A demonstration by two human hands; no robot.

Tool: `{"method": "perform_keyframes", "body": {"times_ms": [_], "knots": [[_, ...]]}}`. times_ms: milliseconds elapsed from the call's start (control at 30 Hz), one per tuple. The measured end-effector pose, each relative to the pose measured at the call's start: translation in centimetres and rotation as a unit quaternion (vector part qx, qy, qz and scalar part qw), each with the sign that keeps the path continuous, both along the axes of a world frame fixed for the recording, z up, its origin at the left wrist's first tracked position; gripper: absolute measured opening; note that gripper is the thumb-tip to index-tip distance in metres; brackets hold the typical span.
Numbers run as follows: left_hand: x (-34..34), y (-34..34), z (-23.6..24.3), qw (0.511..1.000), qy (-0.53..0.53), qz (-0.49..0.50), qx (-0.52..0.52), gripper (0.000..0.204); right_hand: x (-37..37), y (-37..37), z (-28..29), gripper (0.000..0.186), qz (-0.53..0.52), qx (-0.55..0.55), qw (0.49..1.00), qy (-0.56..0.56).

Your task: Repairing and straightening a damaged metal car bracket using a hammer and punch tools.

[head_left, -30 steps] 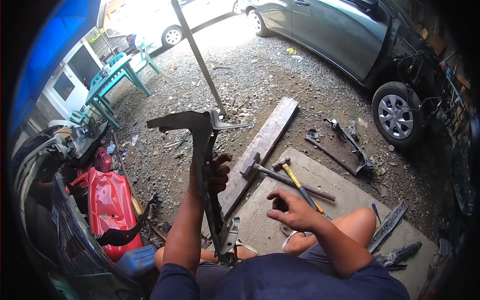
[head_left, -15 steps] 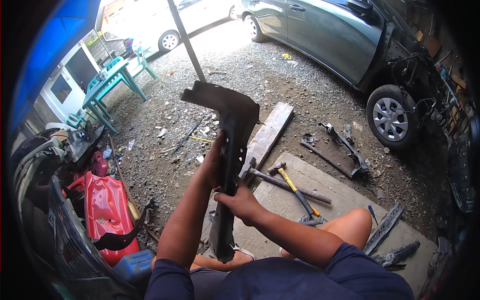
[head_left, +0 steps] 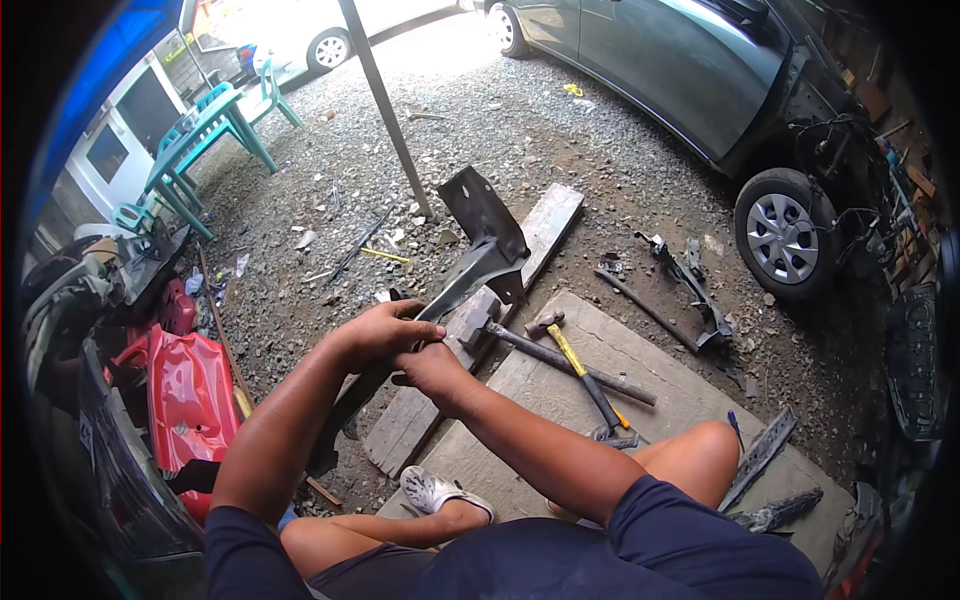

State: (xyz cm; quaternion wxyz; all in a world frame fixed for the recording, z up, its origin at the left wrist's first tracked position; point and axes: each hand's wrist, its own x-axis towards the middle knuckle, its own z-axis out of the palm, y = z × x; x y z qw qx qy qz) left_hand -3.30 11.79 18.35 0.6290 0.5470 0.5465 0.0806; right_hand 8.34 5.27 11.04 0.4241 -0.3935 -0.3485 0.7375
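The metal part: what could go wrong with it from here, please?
The left hand and right hand are bare, so an edge of the metal part might cut them. The two hands sit close together on it, so its long ends could tip or twist. If it slips, it might hit the foot in the white shoe.
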Motion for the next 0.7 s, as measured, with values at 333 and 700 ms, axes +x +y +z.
{"method": "perform_keyframes", "body": {"times_ms": [333,700], "knots": [[-5.9,3.6,-10.9,0.997,0.063,-0.002,-0.038,0.086,6.4,1.3,-11.2,0.095,0.292,0.148,0.916,-0.233],[-14.5,7.1,-17.7,0.991,0.044,0.010,-0.125,0.074,19.6,6.9,-30.4,0.063,0.082,0.033,0.722,-0.687]]}}
